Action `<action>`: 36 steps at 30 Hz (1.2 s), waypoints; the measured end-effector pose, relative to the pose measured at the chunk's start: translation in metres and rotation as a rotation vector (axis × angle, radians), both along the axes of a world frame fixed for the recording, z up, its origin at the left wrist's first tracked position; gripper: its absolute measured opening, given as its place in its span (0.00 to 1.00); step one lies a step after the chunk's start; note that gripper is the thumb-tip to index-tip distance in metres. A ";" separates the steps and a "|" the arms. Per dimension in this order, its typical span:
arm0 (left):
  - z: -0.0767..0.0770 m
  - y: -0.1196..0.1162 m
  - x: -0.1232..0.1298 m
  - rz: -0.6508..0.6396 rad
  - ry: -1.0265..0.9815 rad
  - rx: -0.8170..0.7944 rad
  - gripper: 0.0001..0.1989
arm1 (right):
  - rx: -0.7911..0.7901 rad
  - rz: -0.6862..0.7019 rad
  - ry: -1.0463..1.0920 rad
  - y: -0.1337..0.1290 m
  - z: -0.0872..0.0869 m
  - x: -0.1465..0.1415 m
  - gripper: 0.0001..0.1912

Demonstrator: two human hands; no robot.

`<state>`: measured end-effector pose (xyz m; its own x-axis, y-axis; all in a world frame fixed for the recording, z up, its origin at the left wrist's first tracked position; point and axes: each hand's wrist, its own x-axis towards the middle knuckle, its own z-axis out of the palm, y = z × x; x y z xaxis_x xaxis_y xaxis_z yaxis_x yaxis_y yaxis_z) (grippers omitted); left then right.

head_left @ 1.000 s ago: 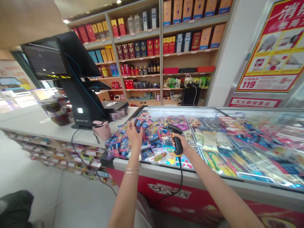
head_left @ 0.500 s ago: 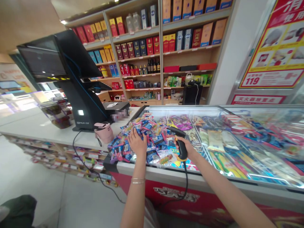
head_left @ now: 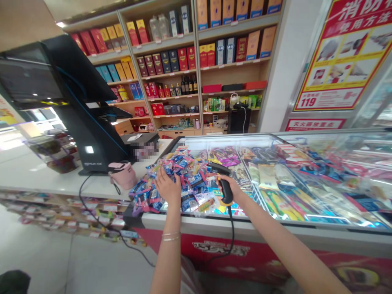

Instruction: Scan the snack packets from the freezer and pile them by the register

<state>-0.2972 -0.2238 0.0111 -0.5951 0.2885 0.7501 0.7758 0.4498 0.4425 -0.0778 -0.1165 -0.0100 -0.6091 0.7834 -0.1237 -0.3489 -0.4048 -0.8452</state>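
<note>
My left hand (head_left: 168,187) lies flat with its fingers spread on a pile of small blue and pink wrapped snack packets (head_left: 186,185). The packets are heaped on the glass top of a chest freezer (head_left: 245,226). In my right hand (head_left: 230,188) is a black and yellow barcode scanner (head_left: 226,192), its fingers wrapped round the handle. The scanner's head points left over the right side of the pile. A black cable (head_left: 232,234) hangs from the handle down the freezer's red front.
Left of the pile, a pink cup (head_left: 123,176) stands on the white counter (head_left: 30,175) beside a black checkout terminal (head_left: 92,134). Clear tubs (head_left: 59,157) sit farther left. Behind the freezer rise shelves (head_left: 171,77) of boxes and bottles. Frozen goods (head_left: 269,177) show under the glass.
The camera view has turned slightly right, so everything sits farther left. My left hand still rests on the packets, and my right hand keeps its grip on the barcode scanner.
</note>
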 end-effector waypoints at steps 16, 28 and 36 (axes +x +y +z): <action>0.006 0.003 -0.008 -0.051 -0.081 -0.024 0.34 | -0.040 -0.168 0.089 -0.008 0.023 0.022 0.08; 0.068 0.109 0.186 -0.582 0.159 0.037 0.29 | 0.053 -0.572 0.102 0.021 0.048 0.218 0.08; 0.035 0.184 0.362 -1.018 0.233 -0.217 0.25 | 0.089 -0.918 0.047 0.025 0.033 0.369 0.11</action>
